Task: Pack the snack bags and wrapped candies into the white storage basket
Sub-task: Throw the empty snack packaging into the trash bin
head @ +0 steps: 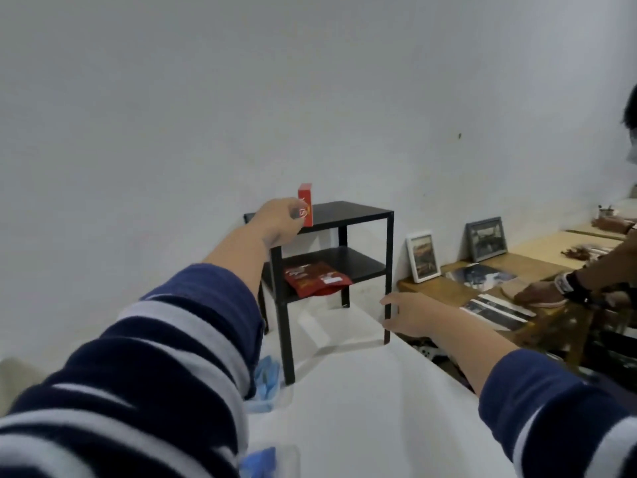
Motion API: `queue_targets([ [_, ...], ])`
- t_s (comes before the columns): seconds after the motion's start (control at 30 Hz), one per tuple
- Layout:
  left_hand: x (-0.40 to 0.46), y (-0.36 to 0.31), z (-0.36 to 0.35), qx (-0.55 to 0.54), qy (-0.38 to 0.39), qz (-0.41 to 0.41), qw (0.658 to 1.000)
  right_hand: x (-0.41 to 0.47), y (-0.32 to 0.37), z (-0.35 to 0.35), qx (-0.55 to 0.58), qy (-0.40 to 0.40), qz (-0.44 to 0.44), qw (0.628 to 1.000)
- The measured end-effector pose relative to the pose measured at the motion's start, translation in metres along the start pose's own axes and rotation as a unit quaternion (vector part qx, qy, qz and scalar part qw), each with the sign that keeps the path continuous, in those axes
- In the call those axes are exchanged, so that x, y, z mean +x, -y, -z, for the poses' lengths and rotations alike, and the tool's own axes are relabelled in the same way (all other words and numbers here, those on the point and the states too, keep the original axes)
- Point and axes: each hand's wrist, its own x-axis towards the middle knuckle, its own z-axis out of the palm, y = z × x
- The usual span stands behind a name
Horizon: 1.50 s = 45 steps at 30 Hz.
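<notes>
1. While the black two-tier shelf (348,213) stands on a white tabletop (362,391) against a bare wall, open surface stretches in front of it.
2. Left hand (281,219), arm fully extended, pinches a red box (305,203) upright at the top tier's front-left edge.
3. Right hand (405,313) hovers open and empty beside the shelf's front-right leg.
4. A red snack bag (315,278) overhangs the lower tier's edge.

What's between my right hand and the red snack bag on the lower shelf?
In the head view, only the black shelf's front right leg and bare lower shelf board separate the right hand from the red snack bag.
</notes>
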Motion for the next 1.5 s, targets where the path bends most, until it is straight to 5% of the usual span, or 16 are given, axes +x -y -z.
queue_targets([
  [0.3,0.137,-0.011,-0.026,0.02,-0.071,-0.015,0.997,0.13,-0.029,-0.003,0.054,0.019,-0.002,0.998],
  [0.5,0.179,-0.003,-0.047,0.033,-0.049,0.076,0.995,0.215,-0.026,-0.008,0.196,0.032,0.05,0.979],
  [0.67,0.191,-0.002,-0.058,0.02,-0.031,0.16,0.986,0.264,-0.024,-0.027,0.448,0.143,-0.026,0.882],
  [0.8,0.185,0.0,-0.069,0.024,-0.062,0.177,0.982,0.284,-0.022,-0.039,0.6,0.11,-0.095,0.787],
  [0.9,0.176,0.002,-0.073,0.036,-0.101,0.167,0.98,0.287,-0.023,-0.042,0.63,0.107,-0.121,0.76],
  [1.07,0.152,-0.003,-0.071,0.011,-0.135,0.182,0.974,0.275,-0.031,-0.041,0.666,0.099,-0.092,0.734],
  [1.5,-0.066,-0.007,-0.074,-0.205,-0.223,0.235,0.924,0.132,-0.037,-0.028,0.642,0.096,0.008,0.761],
])
